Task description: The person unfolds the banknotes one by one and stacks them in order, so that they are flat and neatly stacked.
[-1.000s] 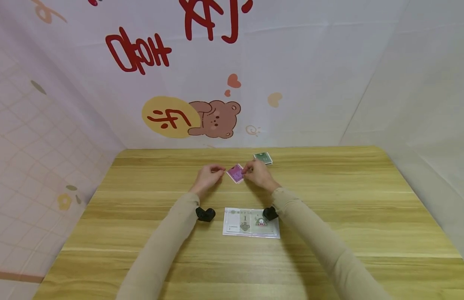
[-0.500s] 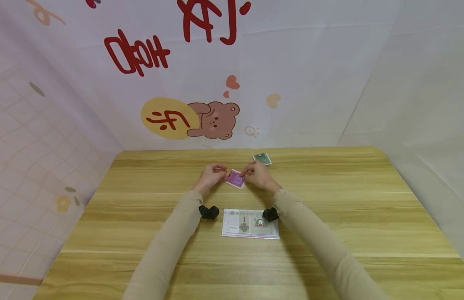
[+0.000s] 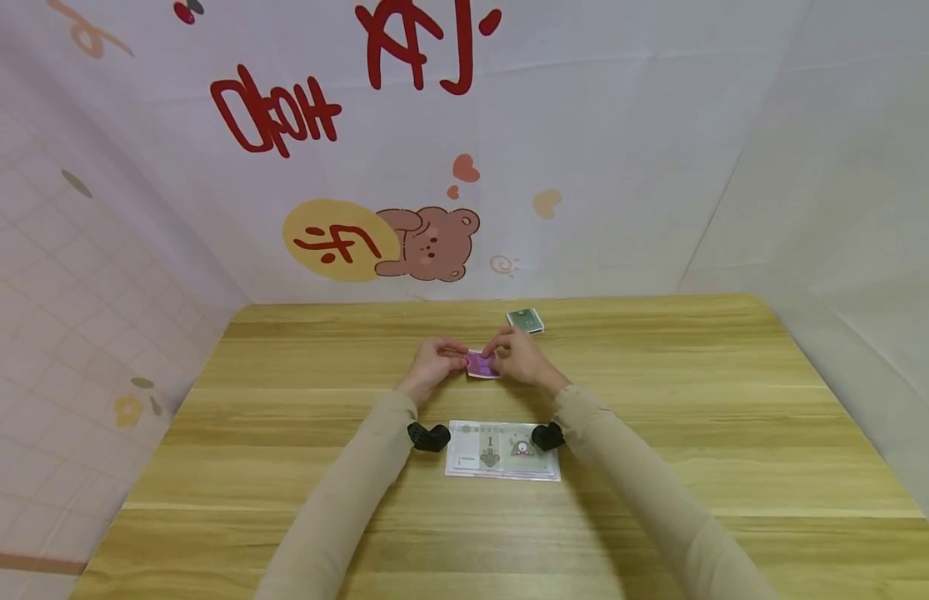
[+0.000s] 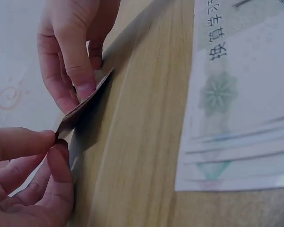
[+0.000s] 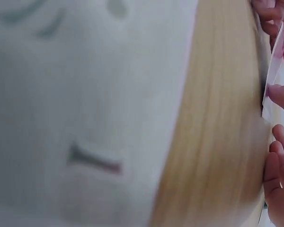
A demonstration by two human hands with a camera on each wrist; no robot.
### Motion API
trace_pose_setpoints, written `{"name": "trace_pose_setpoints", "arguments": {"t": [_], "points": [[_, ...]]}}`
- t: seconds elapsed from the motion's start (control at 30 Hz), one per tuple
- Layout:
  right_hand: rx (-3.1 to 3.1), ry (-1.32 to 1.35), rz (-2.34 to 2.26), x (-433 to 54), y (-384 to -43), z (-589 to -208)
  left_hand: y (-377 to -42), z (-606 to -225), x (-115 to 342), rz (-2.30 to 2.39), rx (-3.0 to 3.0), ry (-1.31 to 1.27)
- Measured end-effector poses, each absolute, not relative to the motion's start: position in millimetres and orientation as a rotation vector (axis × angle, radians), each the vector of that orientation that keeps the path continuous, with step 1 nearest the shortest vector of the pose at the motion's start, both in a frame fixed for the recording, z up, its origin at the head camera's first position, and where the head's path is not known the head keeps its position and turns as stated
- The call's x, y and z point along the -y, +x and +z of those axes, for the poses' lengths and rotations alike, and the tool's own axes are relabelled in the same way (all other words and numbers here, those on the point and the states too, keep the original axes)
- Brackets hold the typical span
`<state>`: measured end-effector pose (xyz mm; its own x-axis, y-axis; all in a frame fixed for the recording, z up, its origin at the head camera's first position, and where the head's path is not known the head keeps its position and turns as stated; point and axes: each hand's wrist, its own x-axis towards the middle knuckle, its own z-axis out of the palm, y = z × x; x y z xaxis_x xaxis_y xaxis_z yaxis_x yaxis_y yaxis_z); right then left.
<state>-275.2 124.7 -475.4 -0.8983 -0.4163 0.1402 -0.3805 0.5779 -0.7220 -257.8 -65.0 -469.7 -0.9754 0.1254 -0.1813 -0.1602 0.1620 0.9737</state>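
Observation:
A small purple play banknote with a white border lies between my two hands near the far side of the table. My left hand pinches its left edge between thumb and forefinger. In the left wrist view that left hand holds the note tilted, one edge off the wood. My right hand grips the note's right part with thumb and forefinger. From the right wrist view, the thumb of the right hand presses on the note's face; the remaining fingers are partly cut off.
A stack of small green play notes lies just beyond the right hand. Nearer the person, a pile of larger play banknotes marked 1 lies on the wooden table. Behind stands a white printed cloth. Black wrist cameras hang below the sleeves.
The purple note has turned from a diamond stance to nearly square and come slightly nearer the person. My left hand has moved right and now pinches its edge; the right hand stays on it.

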Motion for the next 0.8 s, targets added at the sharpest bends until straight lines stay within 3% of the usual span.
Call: {"name": "trace_pose_setpoints", "arguments": {"t": [0.23, 0.8], "points": [[-2.662, -0.732, -1.295, -133, -269, -474, -251, -469, 63, 1.937, -2.196, -0.067], [-2.385, -0.505, -1.692, -160, -246, -472, -233, -458, 63, 2.013, -2.125, -0.007]]}}
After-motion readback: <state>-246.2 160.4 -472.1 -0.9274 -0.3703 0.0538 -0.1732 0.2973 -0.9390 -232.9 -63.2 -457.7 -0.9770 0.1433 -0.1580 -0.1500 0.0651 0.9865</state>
